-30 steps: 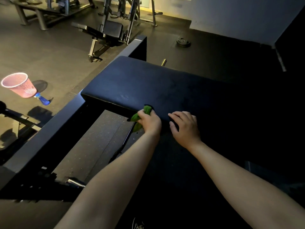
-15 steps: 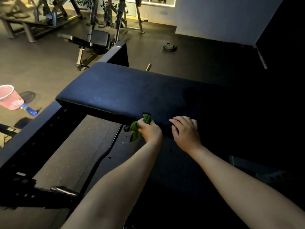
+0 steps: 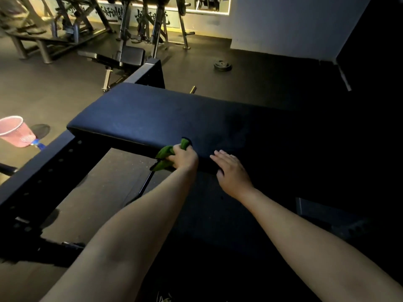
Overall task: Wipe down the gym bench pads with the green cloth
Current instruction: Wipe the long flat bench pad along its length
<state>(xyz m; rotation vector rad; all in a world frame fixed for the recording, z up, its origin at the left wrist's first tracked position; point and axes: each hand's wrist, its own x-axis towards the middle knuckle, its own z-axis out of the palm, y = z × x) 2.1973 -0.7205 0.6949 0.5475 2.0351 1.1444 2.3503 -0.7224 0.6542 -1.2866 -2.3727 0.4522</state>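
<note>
A person's left hand (image 3: 184, 159) grips a crumpled green cloth (image 3: 166, 154) against the near edge of a smooth, dark, rectangular bench pad (image 3: 152, 118). The right hand (image 3: 232, 173) lies flat beside it, fingers straight and together. A perforated black steel frame (image 3: 43, 168) runs at left. A pink mesh basket (image 3: 15, 131) and a round weight plate (image 3: 222, 65) sit on the dim gym's rubber floor (image 3: 43, 94).

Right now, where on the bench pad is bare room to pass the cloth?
The bench pad is bare from its left end to the far edge by the black frame post. Its near edge is crowded: the left hand grips the green cloth, the right hand rests flat beside. Further right is too dark to tell.
</note>
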